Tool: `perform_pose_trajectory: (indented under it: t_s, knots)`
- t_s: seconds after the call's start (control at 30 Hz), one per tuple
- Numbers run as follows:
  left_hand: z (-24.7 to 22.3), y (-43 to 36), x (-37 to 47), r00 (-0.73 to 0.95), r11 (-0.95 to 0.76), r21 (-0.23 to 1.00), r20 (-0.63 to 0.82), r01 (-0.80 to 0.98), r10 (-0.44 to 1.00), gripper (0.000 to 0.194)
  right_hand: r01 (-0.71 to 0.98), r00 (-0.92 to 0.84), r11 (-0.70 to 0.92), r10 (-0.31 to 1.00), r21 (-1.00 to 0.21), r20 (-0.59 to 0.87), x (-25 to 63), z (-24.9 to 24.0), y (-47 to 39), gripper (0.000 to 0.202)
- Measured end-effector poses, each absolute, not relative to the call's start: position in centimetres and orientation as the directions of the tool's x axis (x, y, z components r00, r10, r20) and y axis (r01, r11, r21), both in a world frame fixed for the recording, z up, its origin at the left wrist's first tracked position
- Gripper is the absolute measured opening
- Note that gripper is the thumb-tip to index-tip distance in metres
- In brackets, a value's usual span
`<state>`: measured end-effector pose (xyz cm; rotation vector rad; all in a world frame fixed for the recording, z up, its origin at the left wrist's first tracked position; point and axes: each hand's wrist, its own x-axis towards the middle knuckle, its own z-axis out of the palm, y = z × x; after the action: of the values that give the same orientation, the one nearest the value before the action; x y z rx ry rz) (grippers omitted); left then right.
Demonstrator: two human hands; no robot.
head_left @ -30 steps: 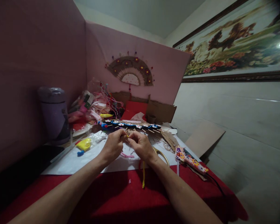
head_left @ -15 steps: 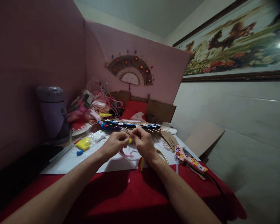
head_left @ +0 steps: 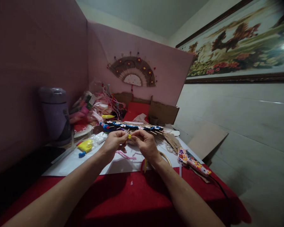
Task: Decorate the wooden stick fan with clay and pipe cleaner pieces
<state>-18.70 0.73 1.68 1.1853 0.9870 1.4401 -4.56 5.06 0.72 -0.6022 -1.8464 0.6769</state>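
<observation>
My left hand [head_left: 115,142] and my right hand [head_left: 146,143] meet over the white paper [head_left: 61,165], thumbs and fingertips pinched. A small yellow piece [head_left: 129,136] sits between the fingertips of both hands; its exact kind is too small to make out. Just behind them lies a decorated fan [head_left: 123,125] with a black band, blue trim, white flowers and thin sticks. Below the hands on the paper is a pink fuzzy strip [head_left: 126,155]. Scissors with a red and yellow part [head_left: 145,165] are partly hidden by my right wrist.
A flowered glue gun [head_left: 191,161] with a cord lies right on the red cloth [head_left: 123,198]. At left are a purple bottle [head_left: 55,116] and a bag with yellow material [head_left: 86,146]. Behind stand pink boards [head_left: 168,72] bearing another fan [head_left: 132,71], beside heaped craft supplies [head_left: 101,105].
Both hands have shifted slightly, and the yellow piece now shows more plainly between the fingertips. More of the pink strip is uncovered below my left hand.
</observation>
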Motion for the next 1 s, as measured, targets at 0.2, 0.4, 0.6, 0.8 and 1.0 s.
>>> perform_pose_trajectory:
  t_s: [0.2,0.4,0.6,0.8,1.0]
  knots:
    - [1.82,0.73,-18.39,-0.077,-0.283,0.956,0.277,-0.079,0.958,0.030,0.189,-0.325,0.736,0.672,-0.650,0.666,-4.55,0.71,5.05,0.008]
    - [1.82,0.76,-18.23,-0.135,-0.374,0.926,0.365,-0.049,0.921,0.028,0.188,-0.319,0.757,0.649,-0.625,0.690,-4.63,0.79,4.87,0.007]
    - [1.69,0.72,-18.36,-0.083,-0.358,0.932,0.352,-0.060,0.932,0.029,0.164,-0.322,0.757,0.647,-0.633,0.691,-4.62,0.62,5.03,0.007]
    - [1.58,0.83,-18.27,-0.035,-0.363,0.930,0.362,-0.052,0.932,0.028,0.157,-0.325,0.762,0.641,-0.629,0.695,-4.59,0.70,4.96,0.008]
    - [1.65,0.90,-18.30,-0.005,-0.334,0.940,0.335,-0.070,0.942,0.027,0.153,-0.335,0.771,0.629,-0.619,0.701,-4.61,0.73,4.97,0.007]
